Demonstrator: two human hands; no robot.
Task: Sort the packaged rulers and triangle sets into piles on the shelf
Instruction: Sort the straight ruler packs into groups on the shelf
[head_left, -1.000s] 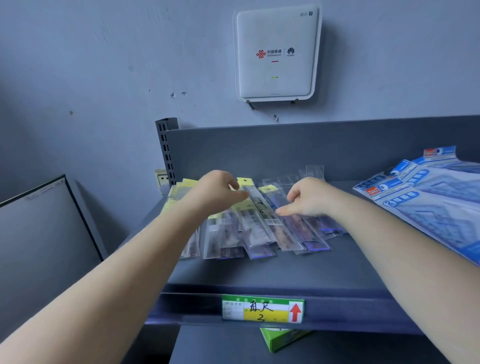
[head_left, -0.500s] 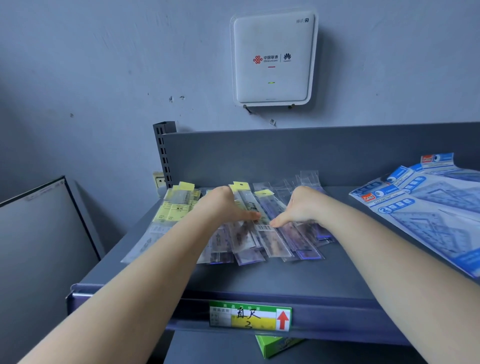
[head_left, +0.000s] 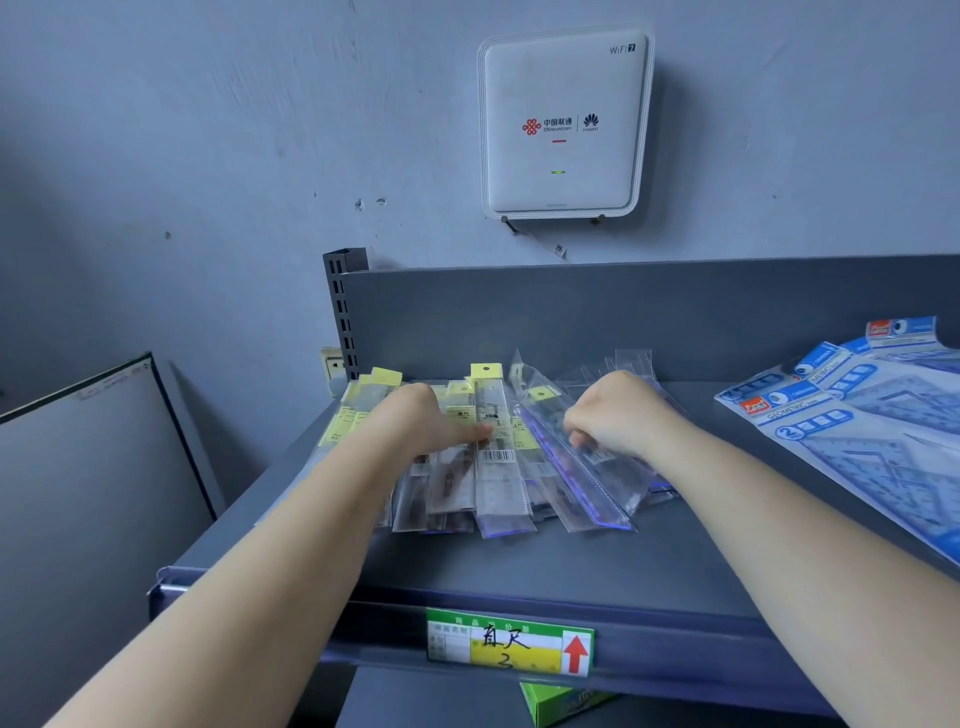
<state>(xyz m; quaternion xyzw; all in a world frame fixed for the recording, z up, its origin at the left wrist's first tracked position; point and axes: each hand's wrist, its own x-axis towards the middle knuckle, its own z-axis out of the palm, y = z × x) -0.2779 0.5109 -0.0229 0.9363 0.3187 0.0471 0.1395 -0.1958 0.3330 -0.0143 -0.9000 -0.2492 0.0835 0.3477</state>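
Several packaged rulers in clear sleeves lie fanned across the grey shelf (head_left: 519, 566). My left hand (head_left: 426, 421) rests on the yellow-tagged rulers (head_left: 496, 441), its thumb pressing one of them. My right hand (head_left: 618, 413) pinches a clear purple-edged ruler pack (head_left: 582, 488) and lifts its far end off the heap. More yellow-tagged packs (head_left: 358, 400) lie at the far left of the shelf. The blue triangle sets (head_left: 872, 431) lie overlapping at the right end of the shelf, apart from both hands.
The shelf back panel (head_left: 623, 312) rises behind the rulers, with a slotted upright (head_left: 340, 312) at its left. A white router (head_left: 563, 122) hangs on the wall above. A price label (head_left: 509, 644) sits on the shelf's front lip, a green box (head_left: 561, 701) below it. A framed board (head_left: 88, 467) leans at the left.
My left hand has slid forward and down onto the yellow-tagged rulers. My right hand has closed on a purple-edged pack and tilted it up. The heap has shifted slightly.
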